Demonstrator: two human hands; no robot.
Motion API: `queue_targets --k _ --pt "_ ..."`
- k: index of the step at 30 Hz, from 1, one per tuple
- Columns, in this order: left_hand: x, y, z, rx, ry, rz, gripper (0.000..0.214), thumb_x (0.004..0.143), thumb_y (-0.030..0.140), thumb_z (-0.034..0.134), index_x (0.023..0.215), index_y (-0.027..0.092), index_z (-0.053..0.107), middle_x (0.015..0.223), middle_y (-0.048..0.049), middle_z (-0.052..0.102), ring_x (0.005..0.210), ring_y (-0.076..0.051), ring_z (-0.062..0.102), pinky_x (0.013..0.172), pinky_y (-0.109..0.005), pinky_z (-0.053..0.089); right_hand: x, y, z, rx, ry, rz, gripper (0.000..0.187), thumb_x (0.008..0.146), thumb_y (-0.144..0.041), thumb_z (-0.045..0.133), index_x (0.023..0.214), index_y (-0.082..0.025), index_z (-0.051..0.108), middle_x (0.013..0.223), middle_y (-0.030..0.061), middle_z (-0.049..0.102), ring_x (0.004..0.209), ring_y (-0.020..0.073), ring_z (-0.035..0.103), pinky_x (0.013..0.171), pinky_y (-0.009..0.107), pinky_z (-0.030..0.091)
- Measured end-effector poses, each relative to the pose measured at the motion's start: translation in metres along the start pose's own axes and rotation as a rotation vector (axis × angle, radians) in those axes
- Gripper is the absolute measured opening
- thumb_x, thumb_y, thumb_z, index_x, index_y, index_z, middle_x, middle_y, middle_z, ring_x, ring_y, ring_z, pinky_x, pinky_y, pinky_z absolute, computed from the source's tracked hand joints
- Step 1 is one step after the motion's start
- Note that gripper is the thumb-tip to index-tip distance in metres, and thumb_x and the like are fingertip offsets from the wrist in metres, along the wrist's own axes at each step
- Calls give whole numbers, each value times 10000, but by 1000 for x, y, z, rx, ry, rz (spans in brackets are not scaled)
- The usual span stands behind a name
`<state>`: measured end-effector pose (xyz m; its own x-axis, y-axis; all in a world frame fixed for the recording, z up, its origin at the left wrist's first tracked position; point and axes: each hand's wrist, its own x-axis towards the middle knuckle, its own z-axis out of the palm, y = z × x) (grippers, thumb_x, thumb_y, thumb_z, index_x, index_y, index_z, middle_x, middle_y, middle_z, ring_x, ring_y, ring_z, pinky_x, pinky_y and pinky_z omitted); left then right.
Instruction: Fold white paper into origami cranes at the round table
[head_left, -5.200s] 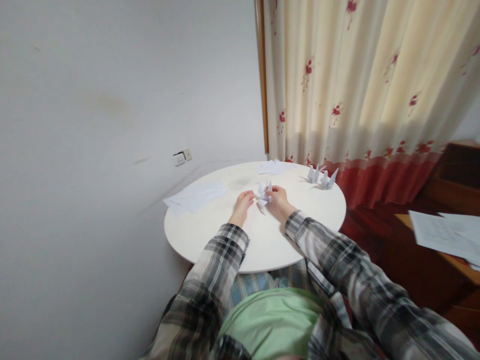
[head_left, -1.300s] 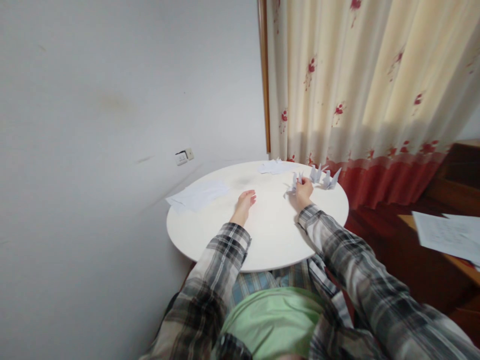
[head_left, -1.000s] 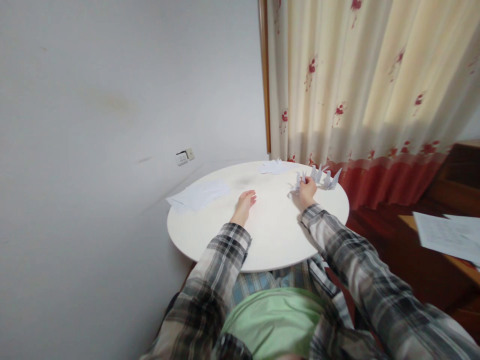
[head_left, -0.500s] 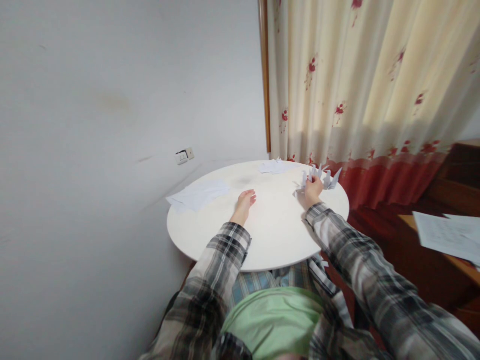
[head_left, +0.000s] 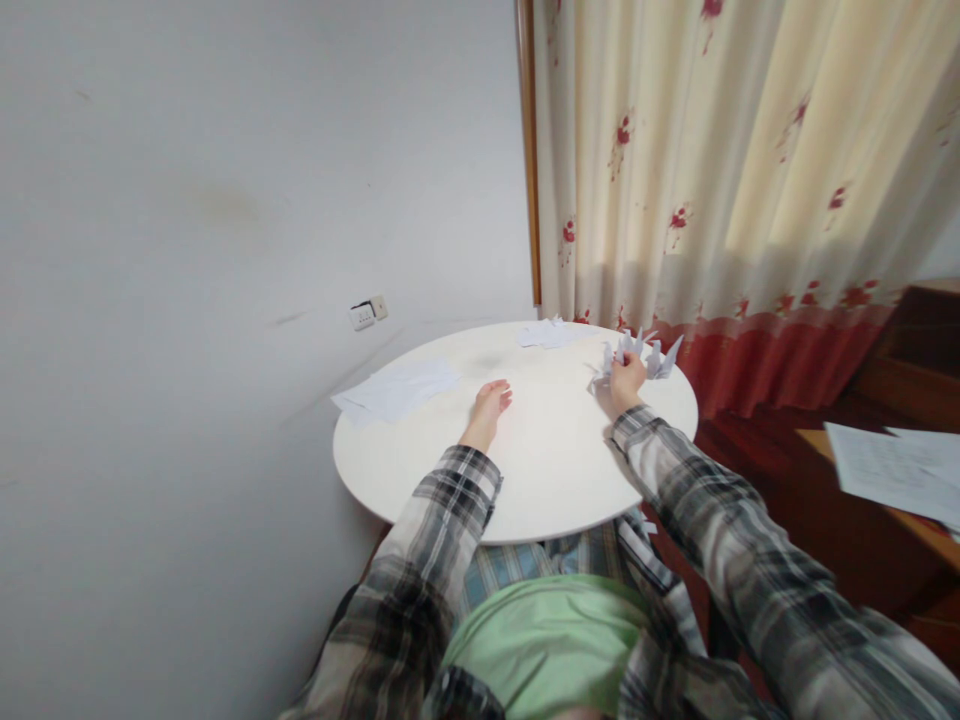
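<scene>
Pinching in right hand (head_left: 628,380) a spiky, sharply folded white paper crane (head_left: 607,367), partly hidden, beside similar folded white cranes (head_left: 664,363), on right side of round white table (head_left: 555,455), with left hand (head_left: 490,402) loosely cupped, unclenched

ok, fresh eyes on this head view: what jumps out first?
Likely the red-flowered cream curtain, filling the upper right. Below it, near the right edge of the round white table, the right hand pinches a folded paper crane beside similar white cranes. The left hand, loosely open, is near the table's middle, with paper sheets to its left.
</scene>
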<state>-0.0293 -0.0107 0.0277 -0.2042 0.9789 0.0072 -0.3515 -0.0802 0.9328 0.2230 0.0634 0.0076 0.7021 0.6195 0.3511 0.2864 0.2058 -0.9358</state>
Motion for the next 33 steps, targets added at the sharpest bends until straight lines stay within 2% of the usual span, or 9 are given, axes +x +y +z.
queue_targets --k 8,13,25,30,33 --pt "0 0 1 5 -8 -1 87 685 97 603 750 148 574 766 -19 592 638 -72 552 680 -225 428 0 -1 -3 -74 1 -20 166 760 -196 433 840 -132 564 836 70 570 815 190 524 773 328 389" --pt "0 0 1 15 -8 -3 78 691 107 605 748 149 572 781 -27 601 654 -79 559 691 -231 433 3 5 -1 -82 24 -34 160 724 -190 442 818 -144 563 804 65 564 797 202 532 811 376 405" --pt "0 0 -1 27 -18 1 80 697 129 615 762 152 575 822 -41 617 673 -83 561 712 -235 436 2 5 -2 5 88 21 179 679 -157 511 842 -115 572 837 81 563 865 218 551 871 413 411" --pt "-1 1 0 32 -12 -6 78 694 137 625 752 151 576 820 -43 618 672 -83 557 715 -234 435 7 14 3 111 145 47 154 676 -194 532 818 -143 563 809 55 552 864 213 544 855 428 428" --pt "-1 1 0 30 -16 -5 77 691 134 622 749 151 576 827 -45 620 677 -85 561 716 -236 438 10 18 5 93 157 81 148 669 -189 531 808 -146 561 810 48 557 860 207 543 868 427 425"
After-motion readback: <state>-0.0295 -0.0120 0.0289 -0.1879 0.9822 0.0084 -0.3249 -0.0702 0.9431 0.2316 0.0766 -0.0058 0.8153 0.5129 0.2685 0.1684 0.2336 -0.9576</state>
